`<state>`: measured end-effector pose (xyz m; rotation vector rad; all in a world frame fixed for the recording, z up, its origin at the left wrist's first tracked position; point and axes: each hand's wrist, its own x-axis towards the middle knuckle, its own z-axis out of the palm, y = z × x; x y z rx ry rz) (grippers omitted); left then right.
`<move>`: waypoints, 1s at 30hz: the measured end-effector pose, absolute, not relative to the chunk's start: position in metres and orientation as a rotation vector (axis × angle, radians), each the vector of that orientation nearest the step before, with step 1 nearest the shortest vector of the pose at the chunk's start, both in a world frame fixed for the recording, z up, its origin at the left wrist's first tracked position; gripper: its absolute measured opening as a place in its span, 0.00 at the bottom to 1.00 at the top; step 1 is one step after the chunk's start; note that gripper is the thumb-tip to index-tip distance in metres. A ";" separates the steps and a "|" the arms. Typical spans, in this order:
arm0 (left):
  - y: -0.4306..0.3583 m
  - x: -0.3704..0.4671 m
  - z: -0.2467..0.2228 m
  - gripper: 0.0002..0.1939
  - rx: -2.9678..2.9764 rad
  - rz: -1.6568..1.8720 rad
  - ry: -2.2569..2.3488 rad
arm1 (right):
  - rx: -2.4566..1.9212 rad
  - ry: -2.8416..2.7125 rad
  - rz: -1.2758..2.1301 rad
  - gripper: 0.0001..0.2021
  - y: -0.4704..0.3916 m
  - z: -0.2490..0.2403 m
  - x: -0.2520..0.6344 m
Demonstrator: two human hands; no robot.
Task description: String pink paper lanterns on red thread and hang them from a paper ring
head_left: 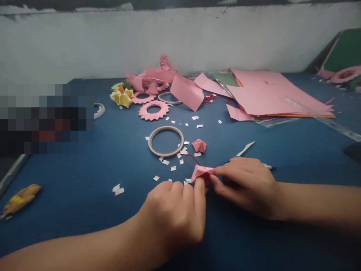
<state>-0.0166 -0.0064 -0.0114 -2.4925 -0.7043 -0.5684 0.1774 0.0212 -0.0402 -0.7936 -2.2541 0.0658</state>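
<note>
Between my two hands is a small folded pink paper piece [200, 171], with a thin red string looping from its top. My left hand [177, 210] grips it from below, its index finger pressed against the open underside. From the right, the thumb and index finger of my right hand [245, 184] pinch its edge. A second folded pink piece [199, 146] sits on the blue table just beyond. Scissors [246, 149] lie partly hidden under my right hand. Left of the second piece is a roll of white tape [166, 141], ringed by small white paper scraps.
Pink paper rings [153, 110], a yellow folded paper piece [123, 98] and another tape roll [170, 98] lie further back. Stacked pink sheets [270, 94] are at the back right, with a clear ruler [338, 129] beside them. A yellow-brown object [21, 199] rests at the left.
</note>
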 end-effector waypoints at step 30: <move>0.010 -0.011 0.015 0.11 -2.956 -1.381 -2.494 | -0.907 -2.250 0.506 0.08 0.020 -0.029 0.180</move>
